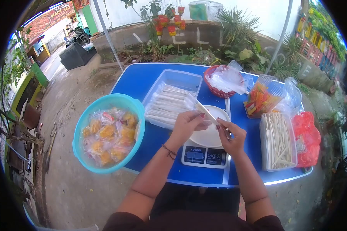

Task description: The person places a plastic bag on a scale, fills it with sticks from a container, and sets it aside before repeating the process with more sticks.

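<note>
1. Both forearms are seen nearest the camera, reaching from the near edge over a blue table point(142, 79). A dark cord bracelet point(169, 151) is worn on the left wrist.
2. Left hand point(186, 125): the fingers are curled and pinched closed on the upper part of a thin pale stick in a clear wrapper point(206, 112); the thumb is pressed against it.
3. Right hand point(231, 135): the fingers are bent inward and closed on the lower end of the same stick; how tightly it is gripped cannot be told.
4. The stick is held tilted, above a white bowl point(210, 136) that is set on a kitchen scale point(204, 156). The scale is placed at the near middle of the table.
5. A clear tray point(173, 98) filled with rows of white wrapped sticks is found just left of and behind the hands.
6. A turquoise basin point(108, 101) is placed at the near left, overhanging the table edge. It is filled with small clear bags of orange-yellow contents.
7. A clear box of bare pale sticks point(277, 141) is placed at the right, near the right hand but apart from it.
8. A red bag point(307, 133) is seen just right of that box.
9. A clear bag of orange and green items point(260, 100) is set at the far right.
10. A red basket point(219, 91) holding clear plastic bags is placed at the far middle.
</note>
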{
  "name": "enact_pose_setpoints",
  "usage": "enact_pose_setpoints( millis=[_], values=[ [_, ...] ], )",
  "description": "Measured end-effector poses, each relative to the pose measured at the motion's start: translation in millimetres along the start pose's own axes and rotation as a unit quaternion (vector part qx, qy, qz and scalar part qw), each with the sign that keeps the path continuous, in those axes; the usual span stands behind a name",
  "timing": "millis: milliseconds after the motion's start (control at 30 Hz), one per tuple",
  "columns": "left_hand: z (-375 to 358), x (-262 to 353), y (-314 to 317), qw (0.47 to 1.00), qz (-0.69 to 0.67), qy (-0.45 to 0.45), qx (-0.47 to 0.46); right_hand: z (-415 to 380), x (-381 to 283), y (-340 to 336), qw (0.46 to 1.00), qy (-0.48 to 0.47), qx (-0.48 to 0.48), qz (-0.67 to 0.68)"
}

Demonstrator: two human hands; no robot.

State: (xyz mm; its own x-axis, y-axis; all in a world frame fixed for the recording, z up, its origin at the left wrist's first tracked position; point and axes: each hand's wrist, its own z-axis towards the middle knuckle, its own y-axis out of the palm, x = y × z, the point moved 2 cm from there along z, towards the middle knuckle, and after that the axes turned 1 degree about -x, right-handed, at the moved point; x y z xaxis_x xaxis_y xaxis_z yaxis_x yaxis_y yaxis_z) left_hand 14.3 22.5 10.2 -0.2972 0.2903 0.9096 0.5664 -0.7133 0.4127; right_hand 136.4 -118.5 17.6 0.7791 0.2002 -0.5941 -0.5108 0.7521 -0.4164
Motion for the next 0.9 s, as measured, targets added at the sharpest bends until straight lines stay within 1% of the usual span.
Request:
enact_pose_setpoints(
  millis=[100,167,267,367,467,500,567,600,667,733,767,900],
  values=[
    [0,-1,-2,0.998,0.066,-0.018,-0.002,3,-3,-2,0.998,-0.05,0.033,-0.038],
    [-2,0,-1,0.999,0.05,-0.016,0.004,4,-3,0,0.993,-0.094,0.043,-0.064],
    [-2,0,0,0.999,0.037,-0.006,0.005,4,-5,1,0.976,-0.158,0.044,-0.145],
    [-2,0,-1,0.999,0.036,0.02,-0.008,5,-13,0,0.942,-0.233,0.027,-0.241],
    [-2,0,-2,0.998,0.037,0.045,-0.029,4,-17,1,0.923,-0.256,0.018,-0.286],
    [-2,0,-2,0.997,0.037,0.052,-0.036,4,-18,1,0.924,-0.255,0.015,-0.283],
    [-1,-1,-2,0.997,0.066,0.043,-0.005,4,-20,1,0.927,-0.254,0.01,-0.277],
    [-1,-1,-2,0.996,0.081,0.039,0.01,5,-19,0,0.945,-0.227,0.005,-0.235],
    [2,-5,-6,0.995,0.089,0.046,0.006,7,-18,0,0.974,-0.171,-0.006,-0.149],
    [3,-5,-6,0.995,0.089,0.055,0.0,5,-8,1,0.997,-0.07,0.022,-0.039],
    [2,-4,-5,0.995,0.085,0.059,-0.004,2,-3,3,0.999,-0.017,0.036,0.017],
    [1,-4,0,0.995,0.066,0.07,-0.006,-1,1,3,1.0,0.01,0.005,0.018]
  ],
)
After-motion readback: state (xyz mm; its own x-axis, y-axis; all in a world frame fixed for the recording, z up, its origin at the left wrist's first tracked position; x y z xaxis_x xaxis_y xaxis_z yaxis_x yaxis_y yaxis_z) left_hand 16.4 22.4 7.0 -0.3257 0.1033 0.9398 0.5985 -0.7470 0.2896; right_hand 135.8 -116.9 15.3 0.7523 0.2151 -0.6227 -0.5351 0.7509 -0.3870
